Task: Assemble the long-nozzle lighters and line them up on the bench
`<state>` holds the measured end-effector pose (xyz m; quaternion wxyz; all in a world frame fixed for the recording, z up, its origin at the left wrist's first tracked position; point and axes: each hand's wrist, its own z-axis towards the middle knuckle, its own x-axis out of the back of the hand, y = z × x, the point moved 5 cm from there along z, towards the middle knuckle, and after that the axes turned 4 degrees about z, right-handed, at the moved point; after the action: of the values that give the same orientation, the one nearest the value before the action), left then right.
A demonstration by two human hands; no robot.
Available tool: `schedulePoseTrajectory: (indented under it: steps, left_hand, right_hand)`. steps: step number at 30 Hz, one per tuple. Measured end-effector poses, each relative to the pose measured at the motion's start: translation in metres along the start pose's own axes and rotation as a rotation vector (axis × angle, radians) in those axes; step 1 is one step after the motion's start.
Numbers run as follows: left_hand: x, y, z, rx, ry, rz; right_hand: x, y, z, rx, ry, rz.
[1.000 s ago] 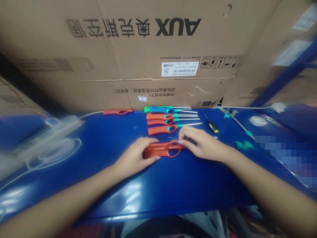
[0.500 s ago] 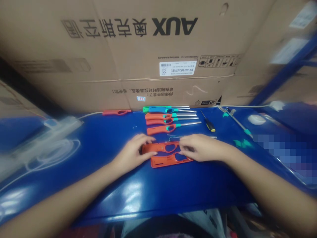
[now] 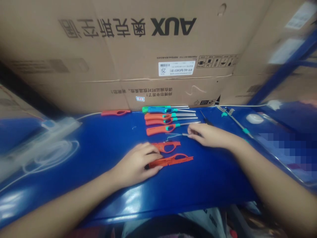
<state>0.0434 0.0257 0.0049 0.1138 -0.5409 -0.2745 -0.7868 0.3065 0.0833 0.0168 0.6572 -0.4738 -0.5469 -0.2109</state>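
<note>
My left hand [image 3: 137,162] is closed, thumb and fingers pinching the left end of an orange lighter handle shell [image 3: 170,161]. A second orange shell half [image 3: 158,145] lies just above it, its left end hidden behind my left fingers. To the right, the fingers of my right hand [image 3: 204,134] close on the end of a thin metal tube [image 3: 185,134]. Fine wires [image 3: 173,135] run leftward from that tube, above the shells. Behind them lies an orange long-necked lighter [image 3: 157,130] with a green trigger.
More lighters in orange, blue [image 3: 159,109] and green line the back, with a red handle [image 3: 115,113] to their left. A screwdriver [image 3: 203,116] is partly hidden by my right hand. A power strip [image 3: 61,132] is at left, a cardboard box [image 3: 138,66] behind, a white mouse [image 3: 255,118] right.
My right hand has left the shells, moving up and right to the metal tube. My left hand has shifted down from the upper shell to the lower one, which is now tilted.
</note>
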Motion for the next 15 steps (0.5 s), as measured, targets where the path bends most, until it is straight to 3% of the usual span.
schedulePoseTrajectory:
  steps: [9, 15]
  left_hand:
    - [0.014, -0.027, 0.001, 0.031, 0.056, 0.003]
    - [0.013, -0.029, 0.001, 0.032, 0.079, 0.028]
  right_hand:
    - [0.010, -0.018, 0.000, 0.057, 0.119, 0.261]
    - [0.011, -0.017, -0.002, 0.055, 0.144, 0.424]
